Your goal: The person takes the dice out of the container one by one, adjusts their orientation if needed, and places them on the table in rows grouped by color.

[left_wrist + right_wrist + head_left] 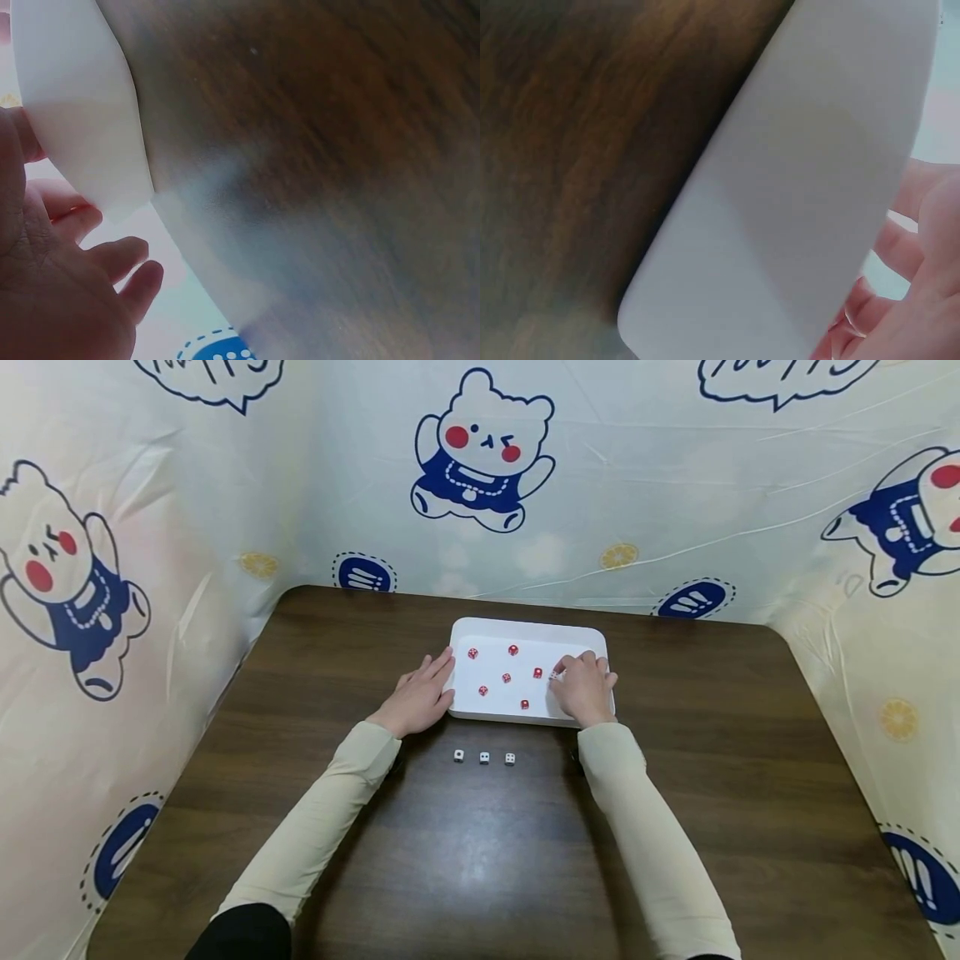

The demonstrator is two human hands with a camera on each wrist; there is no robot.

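Observation:
A white tray [495, 712] lies on the table with several red dice [506, 677] spread over its floor. My left hand [420, 695] touches the tray's left end, fingers mostly straight; the left wrist view shows this hand [64, 277] beside the tray's side wall [82, 105]. Over the right part of the tray, my right hand [585, 689] has its fingers curled and pinches a white die [555, 675] at the fingertips, partly hidden. In the right wrist view the tray wall [780, 195] covers the fingertips of that hand [915, 292].
Three white dice, a left one [459, 756], a middle one [484, 758] and a right one [510, 759], stand in a row on the dark wooden table [465, 852] in front of the tray. A printed sheet [345, 468] with cartoon bears hangs behind and beside the table.

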